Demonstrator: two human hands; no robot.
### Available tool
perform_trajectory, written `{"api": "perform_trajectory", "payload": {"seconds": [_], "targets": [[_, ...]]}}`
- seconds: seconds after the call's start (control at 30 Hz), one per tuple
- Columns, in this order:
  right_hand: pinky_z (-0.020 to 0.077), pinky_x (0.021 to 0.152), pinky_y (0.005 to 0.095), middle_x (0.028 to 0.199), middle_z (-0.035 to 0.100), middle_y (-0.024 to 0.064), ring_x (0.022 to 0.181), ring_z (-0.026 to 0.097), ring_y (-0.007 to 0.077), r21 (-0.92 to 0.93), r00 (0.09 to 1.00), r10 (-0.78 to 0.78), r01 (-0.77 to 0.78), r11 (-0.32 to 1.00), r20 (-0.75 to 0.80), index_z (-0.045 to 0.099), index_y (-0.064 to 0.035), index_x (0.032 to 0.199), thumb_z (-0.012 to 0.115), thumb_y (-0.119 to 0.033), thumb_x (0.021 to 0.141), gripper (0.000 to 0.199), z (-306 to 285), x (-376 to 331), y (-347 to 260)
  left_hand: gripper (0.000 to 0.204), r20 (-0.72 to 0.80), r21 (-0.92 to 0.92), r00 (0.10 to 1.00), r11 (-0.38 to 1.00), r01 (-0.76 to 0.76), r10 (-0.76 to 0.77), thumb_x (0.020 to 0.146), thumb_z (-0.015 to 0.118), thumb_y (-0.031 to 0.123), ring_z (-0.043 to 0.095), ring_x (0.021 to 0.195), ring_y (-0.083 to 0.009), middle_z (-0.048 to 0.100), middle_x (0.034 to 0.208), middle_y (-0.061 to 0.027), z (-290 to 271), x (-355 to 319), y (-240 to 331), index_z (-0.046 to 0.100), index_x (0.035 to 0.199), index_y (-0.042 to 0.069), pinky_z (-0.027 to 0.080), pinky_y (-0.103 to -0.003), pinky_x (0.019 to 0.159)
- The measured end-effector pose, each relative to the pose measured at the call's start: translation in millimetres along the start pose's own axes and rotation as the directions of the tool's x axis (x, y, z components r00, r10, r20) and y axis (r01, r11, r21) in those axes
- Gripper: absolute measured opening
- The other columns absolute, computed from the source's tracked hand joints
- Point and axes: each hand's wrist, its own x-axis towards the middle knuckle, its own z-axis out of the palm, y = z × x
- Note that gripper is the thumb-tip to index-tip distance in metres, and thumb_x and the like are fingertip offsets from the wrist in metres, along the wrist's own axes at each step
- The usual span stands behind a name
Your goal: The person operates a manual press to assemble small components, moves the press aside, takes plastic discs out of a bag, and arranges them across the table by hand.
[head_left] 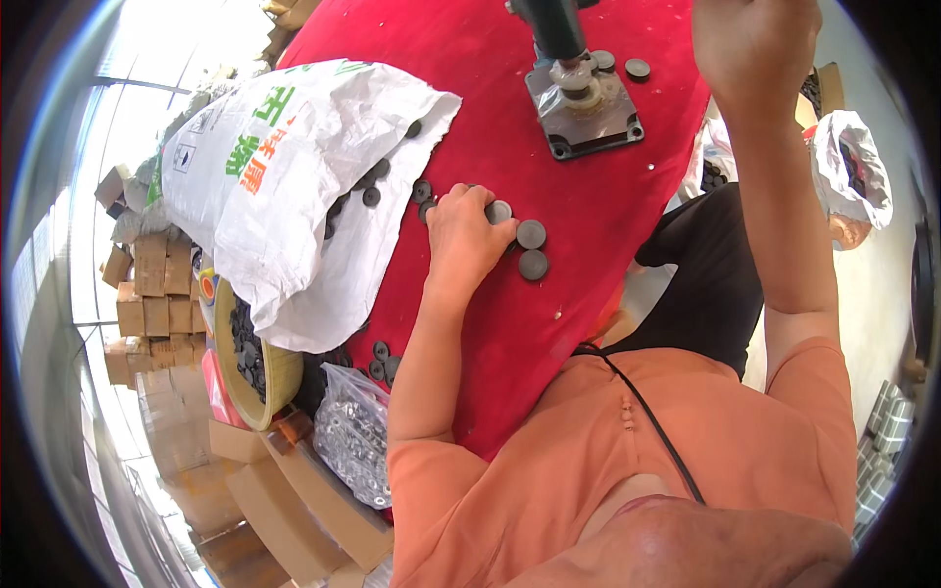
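Observation:
My left hand (469,235) rests on the red table (588,225), its fingers curled over a dark grey disc (498,211). Two more grey discs (532,248) lie just right of that hand, and others lie loose at its far side. My right hand (755,44) is raised at the top right with its fingers curled; what it grips is hidden. A small press (578,88) with a dark cylinder and a square metal base stands on the table between the hands, with two discs (621,65) beside it.
A white woven sack (294,176) lies on the table's left side with several discs spilling from it. Below it sit a yellow basin (245,367) of discs, a clear bag of metal parts (353,436) and cardboard boxes (152,294). A white plastic bag (855,167) hangs at right.

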Motion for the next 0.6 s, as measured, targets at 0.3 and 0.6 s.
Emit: {"api": "perform_trajectory", "payload": {"seconds": [0.3, 0.6], "targets": [[0.0431, 0.065, 0.0291, 0.071, 0.051, 0.0043, 0.063, 0.050, 0.0133, 0.139, 0.996, 0.091, -0.087, 0.986, -0.018, 0.057, -0.0009, 0.103, 0.051, -0.043, 0.107, 0.043, -1.8, 0.5, 1.3, 0.043, -0.392, -0.303, 0.917, 0.930, -0.207, 0.076, 0.070, 0.081, 0.023, 0.068, 0.090, -0.0336, 0.068, 0.093, -0.0176, 25.1, 83.4, 63.4, 0.073, 0.102, -0.002, 0.054, -0.043, 0.084], [0.0465, 0.066, 0.0253, 0.081, 0.055, 0.0057, 0.066, 0.054, 0.0107, 0.020, 0.994, 0.090, -0.089, 0.996, -0.064, 0.055, 0.0019, 0.109, 0.054, -0.051, 0.105, 0.053, -1.2, -3.2, -0.6, 0.051, -0.442, -0.496, 0.897, 0.839, -0.224, -0.021, 0.068, 0.083, 0.013, 0.070, 0.085, -0.0243, 0.072, 0.098, -0.0152, 45.4, 108.7, 81.7, 0.065, 0.111, -0.007, 0.057, -0.036, 0.081]]}}
